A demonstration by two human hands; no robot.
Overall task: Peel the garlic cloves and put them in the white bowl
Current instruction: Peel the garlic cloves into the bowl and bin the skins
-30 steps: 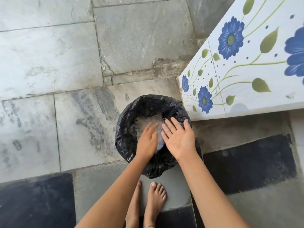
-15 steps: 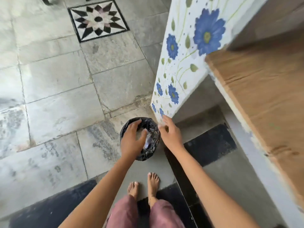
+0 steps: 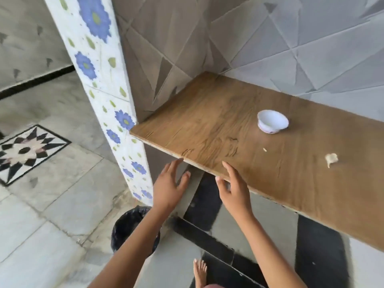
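Both hands have come up from the black bin on the floor, where they were a moment ago, and now they are up by the bench. The left hand (image 3: 169,187) is spread flat with the fingers apart and holds nothing. Its fingertips are just by the front edge of the wooden bench (image 3: 218,121). The right hand (image 3: 233,189) is spread too and holds nothing. Its fingers reach over the front edge of the bench, and its thumb is just under that edge.

On the bench stands the white bowl (image 3: 272,121). It is upright and sits toward the back edge, near the grey wall (image 3: 270,38). I cannot tell what is inside it. One garlic clove (image 3: 331,159) lies nearer the front edge, to the right of the bowl and well apart from it. A tiny scrap (image 3: 264,149) lies between the bowl and the clove. Both hands are well apart from the bowl and the clove.

At the left end of the bench stands a white post with blue flowers (image 3: 97,65). The black bin (image 3: 128,225) stays on the floor by the foot of the post, partly hidden behind the left arm. One bare foot (image 3: 200,271) shows on the floor at the bottom. A star pattern (image 3: 27,150) is set in the floor off to the left.
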